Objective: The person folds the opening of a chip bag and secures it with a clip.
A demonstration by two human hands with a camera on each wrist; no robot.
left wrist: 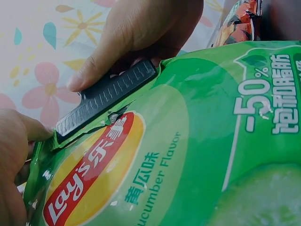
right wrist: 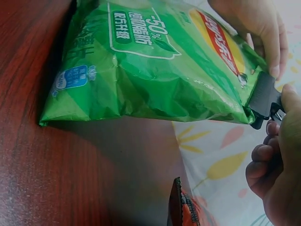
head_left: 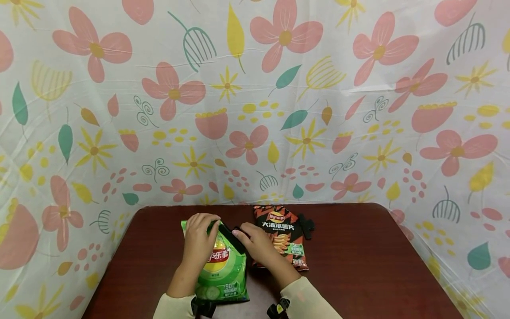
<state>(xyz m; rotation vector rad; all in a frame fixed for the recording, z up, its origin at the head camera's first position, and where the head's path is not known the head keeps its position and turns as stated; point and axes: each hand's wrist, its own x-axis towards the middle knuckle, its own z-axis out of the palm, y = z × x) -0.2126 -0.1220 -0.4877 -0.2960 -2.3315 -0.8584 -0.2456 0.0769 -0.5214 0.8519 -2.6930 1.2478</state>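
A green bag of Lay's cucumber-flavor chips (head_left: 227,277) stands propped at the table's front, with a black bag clip (head_left: 234,240) across its top edge. A small tear in the bag shows just below the clip (left wrist: 108,96) in the left wrist view. My left hand (head_left: 200,241) grips the bag's upper left corner, its thumb by the clip's end. At the other side, my right hand (head_left: 259,244) pinches the clip's lever between thumb and curled fingers, as the right wrist view also shows. The bag's back is hidden.
Just right of the green bag lies a black and red bag of chips (head_left: 276,221) on the dark red-brown table (head_left: 358,266). A black object (head_left: 307,227), perhaps another clip, touches its right side. A flower-patterned cloth (head_left: 247,110) hangs behind the table.
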